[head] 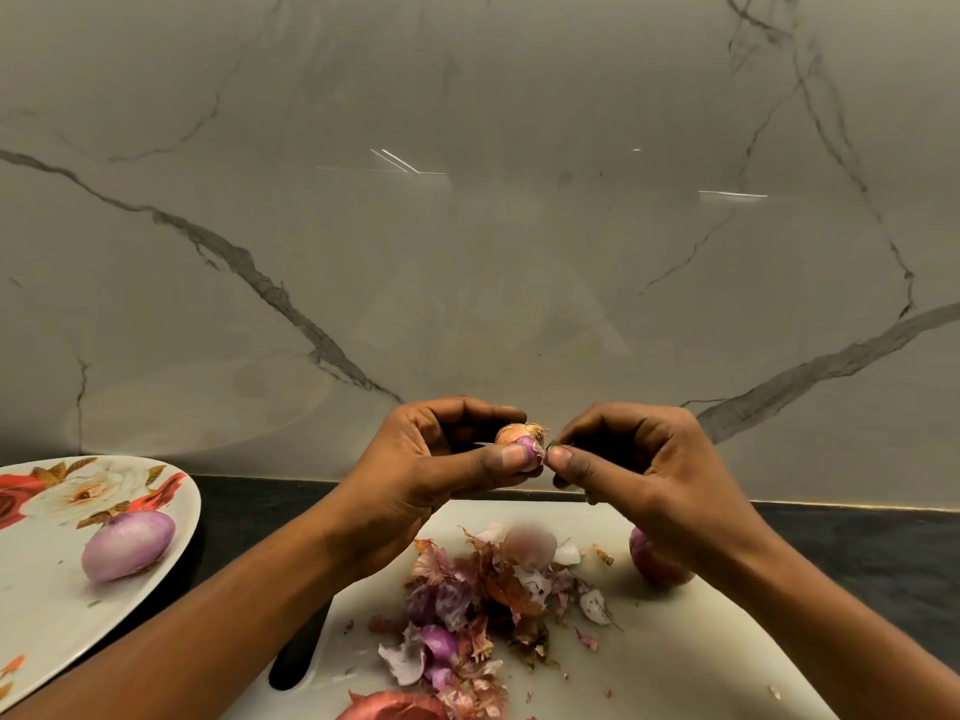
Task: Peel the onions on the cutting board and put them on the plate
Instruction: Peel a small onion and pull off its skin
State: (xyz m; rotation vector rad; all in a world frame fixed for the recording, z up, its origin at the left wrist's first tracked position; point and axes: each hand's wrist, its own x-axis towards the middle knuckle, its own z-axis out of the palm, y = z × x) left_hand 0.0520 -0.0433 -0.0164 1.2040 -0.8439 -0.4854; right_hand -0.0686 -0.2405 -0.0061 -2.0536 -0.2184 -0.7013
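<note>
I log one peeled onion on the plate; left hand grips a half-skinned onion, right hand pinches its skin, a whole onion waits.

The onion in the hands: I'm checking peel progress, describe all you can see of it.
The small onion is held up off the cutting board. Its top has dry orange-brown skin with a frayed papery tip; lower down, glossy purple flesh shows. The left hand grips it between thumb and fingers; the right hand pinches skin at its tip.
</note>
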